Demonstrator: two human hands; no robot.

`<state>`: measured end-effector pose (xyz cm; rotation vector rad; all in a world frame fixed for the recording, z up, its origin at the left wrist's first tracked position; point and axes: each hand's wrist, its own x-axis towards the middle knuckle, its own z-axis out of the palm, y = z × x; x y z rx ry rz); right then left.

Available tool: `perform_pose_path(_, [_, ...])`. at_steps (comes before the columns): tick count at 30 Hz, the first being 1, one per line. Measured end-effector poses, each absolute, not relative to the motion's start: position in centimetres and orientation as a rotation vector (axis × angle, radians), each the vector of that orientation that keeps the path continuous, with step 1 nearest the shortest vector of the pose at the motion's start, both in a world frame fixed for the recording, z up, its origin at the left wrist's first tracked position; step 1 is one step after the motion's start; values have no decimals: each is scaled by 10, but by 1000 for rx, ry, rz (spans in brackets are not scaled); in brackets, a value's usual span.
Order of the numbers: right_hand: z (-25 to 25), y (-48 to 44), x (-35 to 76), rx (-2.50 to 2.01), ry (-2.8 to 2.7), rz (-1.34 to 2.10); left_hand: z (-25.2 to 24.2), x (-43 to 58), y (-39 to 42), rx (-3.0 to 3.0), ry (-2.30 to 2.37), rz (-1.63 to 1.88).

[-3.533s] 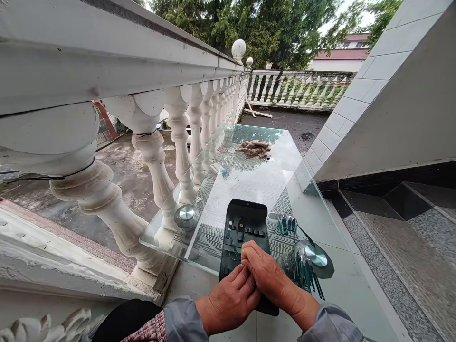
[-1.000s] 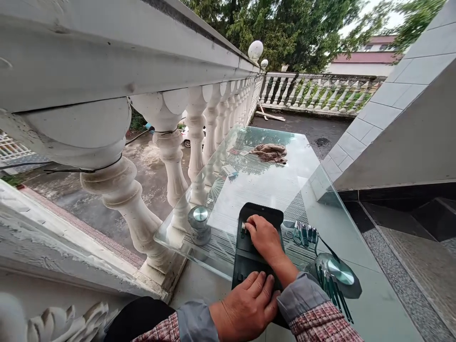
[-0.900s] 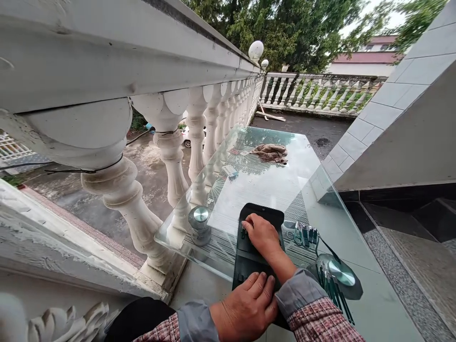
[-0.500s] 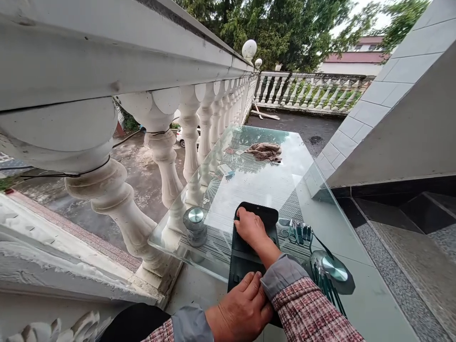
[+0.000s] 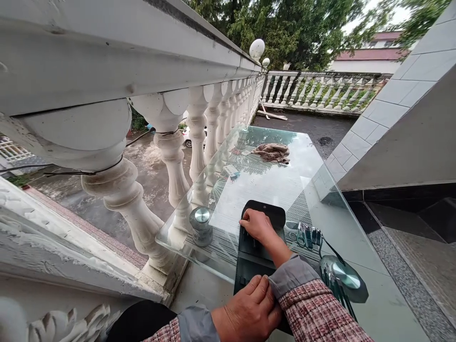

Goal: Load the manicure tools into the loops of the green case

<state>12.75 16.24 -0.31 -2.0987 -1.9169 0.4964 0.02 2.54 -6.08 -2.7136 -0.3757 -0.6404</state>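
A long black case (image 5: 261,256) lies unfolded on the glass table (image 5: 320,209), its rounded flap with a small snap at the far end. My right hand (image 5: 258,224) is over the upper part of the case, fingers curled in a pinch near its left edge; what they hold is hidden. Across the near part of the case rests my left hand (image 5: 249,306), its fingers pressed together and gripping the case. To the right of the case is a group of small metal grooming tools (image 5: 306,235), including scissors and what look like nail clippers.
A round metal-topped table support (image 5: 202,225) shows at the left. Dark slender items (image 5: 338,289) lie at the right near another metal disc (image 5: 344,274). Farther off are a crumpled brown cloth (image 5: 272,153) and a small white-and-blue packet (image 5: 231,171). A white balustrade (image 5: 171,161) borders the left.
The view has turned slightly left, so everything sits farther right. My right hand has drawn slightly toward me along the case, and my left hand keeps its place on it.
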Motion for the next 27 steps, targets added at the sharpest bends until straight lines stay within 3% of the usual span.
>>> perform_pose_path(20, [-13, 174, 134, -2036, -1272, 614, -68, 2, 26, -2740, -389, -703])
perform_pose_path(27, [15, 164, 169, -1803, -1039, 696, -62, -4, 27, -2650, -408, -620])
